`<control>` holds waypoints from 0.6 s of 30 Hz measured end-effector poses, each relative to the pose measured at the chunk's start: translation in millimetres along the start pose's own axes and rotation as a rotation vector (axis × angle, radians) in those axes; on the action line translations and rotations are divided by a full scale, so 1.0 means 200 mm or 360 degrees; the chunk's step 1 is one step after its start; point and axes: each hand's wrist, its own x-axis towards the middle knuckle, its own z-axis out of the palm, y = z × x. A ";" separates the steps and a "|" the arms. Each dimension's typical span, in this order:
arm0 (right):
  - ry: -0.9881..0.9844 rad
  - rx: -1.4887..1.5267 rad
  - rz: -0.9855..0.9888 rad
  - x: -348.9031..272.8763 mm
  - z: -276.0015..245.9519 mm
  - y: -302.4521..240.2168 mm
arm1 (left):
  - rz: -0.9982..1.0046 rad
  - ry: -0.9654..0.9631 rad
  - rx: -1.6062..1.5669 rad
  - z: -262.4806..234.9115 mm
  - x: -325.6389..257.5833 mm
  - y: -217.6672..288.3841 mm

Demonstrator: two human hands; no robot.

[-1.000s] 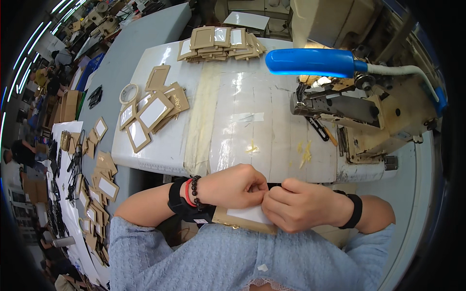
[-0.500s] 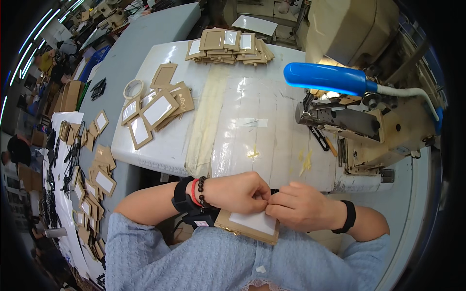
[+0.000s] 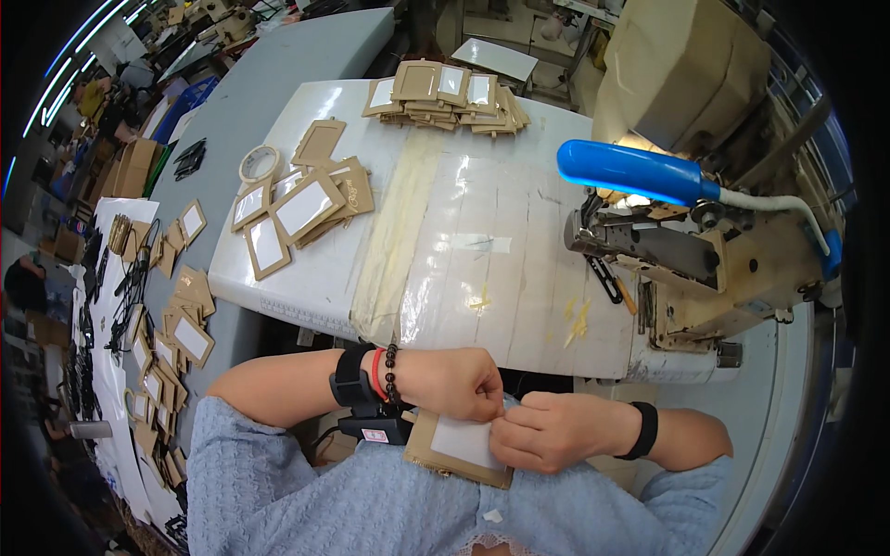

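A tan card holder (image 3: 420,435) with a white window is held low in front of my body, tilted, a gold-coloured edge trim towards me. My left hand (image 3: 461,384) is closed, its thumb and fingertips pinched at the holder's upper right corner. Beside it, my right hand (image 3: 549,431) has its fingers curled over the right edge of the same holder. The fingertips of both hands almost meet there. Exactly what lies between them is hidden by the knuckles.
A sewing machine (image 3: 732,269) with a blue-covered lever (image 3: 630,170) stands right on the white worktable (image 3: 445,278). A cutter (image 3: 604,278) lies beside it. Stacked tan holders (image 3: 417,82) are at the back; more holders (image 3: 309,206) and a tape roll (image 3: 259,165) lie left.
Both hands have moved slightly down and to the left with the card holder, still pinching its upper right part. The right hand now covers more of its right edge.
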 end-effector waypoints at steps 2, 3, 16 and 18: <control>0.0073 0.0053 -0.0020 0.00 0.02 0.00 | 0.0020 0.0038 -0.0002 0.00 0.00 0.00; 0.0107 0.0080 -0.0030 0.00 0.02 0.01 | 0.0039 0.0065 -0.0006 0.00 -0.01 0.01; 0.0170 0.0223 -0.0023 0.08 0.03 0.03 | 0.0203 0.0324 0.0138 -0.02 0.01 0.03; 0.0234 0.0185 -0.0005 0.10 0.02 0.04 | 0.0309 0.0440 0.0106 -0.02 0.01 0.04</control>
